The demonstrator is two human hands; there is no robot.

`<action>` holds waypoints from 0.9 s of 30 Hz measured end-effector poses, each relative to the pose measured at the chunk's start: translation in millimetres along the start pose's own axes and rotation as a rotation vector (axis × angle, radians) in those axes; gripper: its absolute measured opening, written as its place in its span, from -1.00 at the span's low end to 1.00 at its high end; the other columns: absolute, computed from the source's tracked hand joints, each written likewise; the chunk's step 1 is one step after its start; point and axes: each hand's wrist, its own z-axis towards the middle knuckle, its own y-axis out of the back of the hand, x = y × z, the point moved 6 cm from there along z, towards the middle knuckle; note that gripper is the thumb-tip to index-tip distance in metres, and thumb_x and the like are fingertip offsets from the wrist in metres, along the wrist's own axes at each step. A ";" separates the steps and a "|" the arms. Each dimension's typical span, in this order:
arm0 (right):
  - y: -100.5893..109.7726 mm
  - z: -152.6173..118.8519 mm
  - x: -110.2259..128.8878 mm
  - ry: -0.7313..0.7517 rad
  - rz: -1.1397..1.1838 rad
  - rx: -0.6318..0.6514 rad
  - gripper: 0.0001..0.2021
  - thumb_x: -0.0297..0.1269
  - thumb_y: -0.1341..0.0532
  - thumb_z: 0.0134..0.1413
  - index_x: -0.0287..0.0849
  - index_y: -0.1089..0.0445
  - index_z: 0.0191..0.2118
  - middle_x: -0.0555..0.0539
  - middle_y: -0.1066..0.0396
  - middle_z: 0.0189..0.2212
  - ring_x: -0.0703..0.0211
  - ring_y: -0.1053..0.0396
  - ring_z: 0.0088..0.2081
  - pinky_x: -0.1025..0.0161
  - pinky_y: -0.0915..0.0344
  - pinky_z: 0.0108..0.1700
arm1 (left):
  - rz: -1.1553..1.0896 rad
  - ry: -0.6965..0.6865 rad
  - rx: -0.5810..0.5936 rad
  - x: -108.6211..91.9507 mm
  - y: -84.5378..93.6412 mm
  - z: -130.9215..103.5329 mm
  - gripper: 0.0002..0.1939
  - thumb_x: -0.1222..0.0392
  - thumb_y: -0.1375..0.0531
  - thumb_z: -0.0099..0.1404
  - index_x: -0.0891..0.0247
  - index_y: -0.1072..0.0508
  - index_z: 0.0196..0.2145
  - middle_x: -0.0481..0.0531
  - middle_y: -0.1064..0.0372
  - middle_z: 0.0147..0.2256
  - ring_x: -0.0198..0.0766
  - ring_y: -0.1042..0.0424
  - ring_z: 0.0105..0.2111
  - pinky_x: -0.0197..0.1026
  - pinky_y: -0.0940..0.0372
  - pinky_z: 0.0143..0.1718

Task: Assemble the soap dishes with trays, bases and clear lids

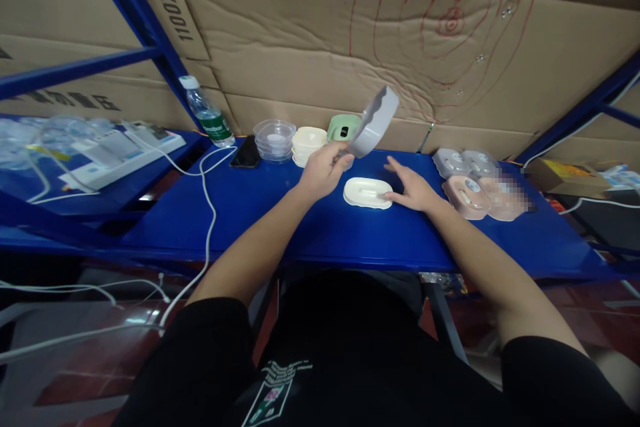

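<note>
My left hand is closed on the rim of a pale grey plastic container with a wavy edge, lifted and tilted above the table. Below and slightly right of it, a cream oval dish-like piece with a raised middle lies on the blue tabletop. At the right end of this piece is my right hand, fingers apart, one fingertip at its edge. Behind my left hand stand a stack of cream containers and a green container with a dark opening.
Clear plastic bowls are stacked at the back left, beside a phone and a water bottle. A white cable crosses the left side. Grey boxes and pink boxes sit at right; cardboard stands behind.
</note>
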 end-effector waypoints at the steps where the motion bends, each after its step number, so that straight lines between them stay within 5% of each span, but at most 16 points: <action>1: 3.6 -0.9 -4.5 -0.039 -0.019 -0.061 0.19 0.48 -0.19 0.36 -0.09 0.39 0.73 -0.40 -0.36 0.49 -0.49 -0.45 0.40 -0.44 -0.43 0.38 | -0.077 0.017 0.054 -3.4 -7.2 -1.4 -0.64 -0.15 -0.14 0.64 0.21 -0.50 0.00 0.06 -0.63 -0.25 -0.21 -0.61 -0.30 -0.15 -0.47 -0.18; 6: 15.7 -5.2 -17.9 -0.115 -0.117 -0.295 0.42 0.50 -0.28 0.26 -0.16 0.76 0.67 -0.50 -0.13 0.59 -0.59 -0.40 0.43 -0.47 -0.47 0.35 | -0.342 0.111 0.316 -7.3 -37.0 -6.0 -0.65 -0.13 -0.13 0.64 0.19 -0.42 -0.17 -0.02 -0.56 -0.42 -0.28 -0.53 -0.42 -0.22 -0.37 -0.32; 14: 22.0 -5.9 -3.3 -0.027 -0.159 -0.343 0.24 0.32 -0.36 0.24 -0.06 0.36 0.72 -0.38 -0.26 0.54 -0.54 -0.30 0.50 -0.46 -0.38 0.45 | -0.586 0.325 0.567 16.2 -55.3 -12.7 -0.48 -0.35 -0.18 0.58 0.20 -0.37 -0.21 0.05 -0.59 -0.36 -0.28 -0.61 -0.39 -0.24 -0.34 -0.37; 18: 22.4 -7.4 -3.9 -0.034 -0.141 -0.312 0.20 0.38 -0.40 0.11 -0.10 0.04 0.66 -0.40 -0.40 0.44 -0.58 -0.44 0.39 -0.47 -0.45 0.38 | -0.556 0.313 0.473 27.6 -48.1 -7.9 -0.42 -0.33 -0.31 0.51 0.27 -0.50 0.09 0.14 -0.65 -0.20 -0.24 -0.65 -0.36 -0.20 -0.45 -0.30; 21: 20.0 -6.3 -4.1 -0.039 -0.114 -0.274 0.18 0.49 -0.41 0.01 -0.10 -0.15 0.58 -0.40 -0.47 0.38 -0.59 -0.48 0.33 -0.48 -0.45 0.35 | -0.554 0.216 0.331 31.3 -34.6 -0.6 -0.15 -0.29 -0.43 0.40 0.21 -0.39 0.43 0.29 -0.65 0.09 -0.19 -0.67 -0.25 -0.12 -0.54 -0.18; 27: 12.9 -1.4 -0.5 -0.062 -0.043 -0.168 0.11 0.61 -0.35 0.02 -0.08 -0.30 0.49 -0.36 -0.54 0.30 -0.52 -0.52 0.26 -0.44 -0.49 0.29 | -0.302 0.122 0.363 31.2 -24.3 -0.5 -0.07 -0.07 -0.60 0.22 0.15 -0.45 0.46 0.35 -0.54 0.30 0.02 -0.65 0.10 0.11 -0.56 0.14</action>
